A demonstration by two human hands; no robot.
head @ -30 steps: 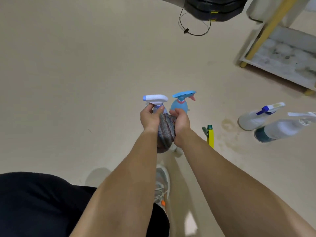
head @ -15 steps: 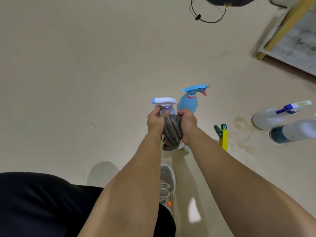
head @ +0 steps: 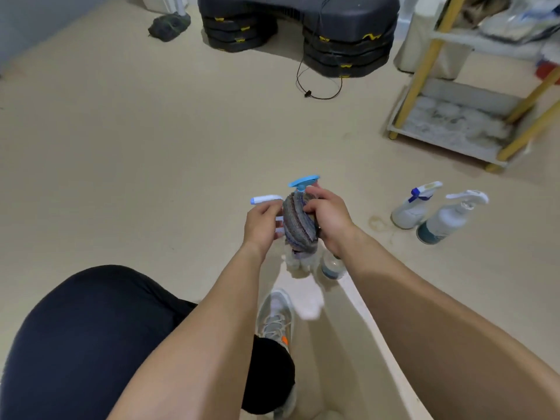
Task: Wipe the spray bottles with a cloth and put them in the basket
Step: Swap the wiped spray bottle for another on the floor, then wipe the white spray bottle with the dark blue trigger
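My left hand [head: 262, 222] grips a clear spray bottle by its neck, just under its white trigger head [head: 266, 198]. My right hand [head: 328, 218] presses a grey striped cloth [head: 298, 222] around that bottle's body; the clear base [head: 294, 262] pokes out below the cloth. A blue spray head [head: 304, 180] shows just behind the cloth, and a bluish bottle base [head: 331, 265] sits under my right wrist. To the right, two white spray bottles stand on the floor: one with a dark blue trigger [head: 407, 209], one with a teal base [head: 444, 218].
A stack of black step platforms [head: 303, 25] with a trailing cable [head: 318, 92] sits at the back. A shelf rack with yellow legs [head: 448, 128] stands at the right. My shoe [head: 274, 316] and dark-clothed knee [head: 91, 344] are below my arms. A dark bag [head: 168, 22] lies far back left.
The view has tilted up, showing the back of the room. My right hand has slid the cloth higher up the bottle. The yellow bottle is now hidden behind my right arm.
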